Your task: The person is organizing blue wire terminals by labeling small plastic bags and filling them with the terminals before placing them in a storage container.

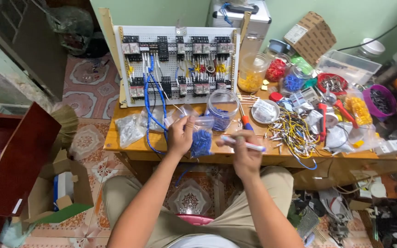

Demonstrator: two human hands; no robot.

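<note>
- Knees in khaki trousers (258, 193) sat nearest, under the wooden bench (129, 149).
- Right hand (244, 154) was closed around a white pen-like tool (244, 144), held level over the bench edge.
- Left hand (181, 133) pinched a clear bag of blue terminals (201, 140), lifted just above the bench.
- Clear jar (222, 110) stood just behind the bag; wired relay board (178, 64) leaned upright at the back.

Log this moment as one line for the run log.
left hand: holds clear bag of blue terminals | right hand: holds pen-like tool | wooden table: relay board, open clear jar
</note>
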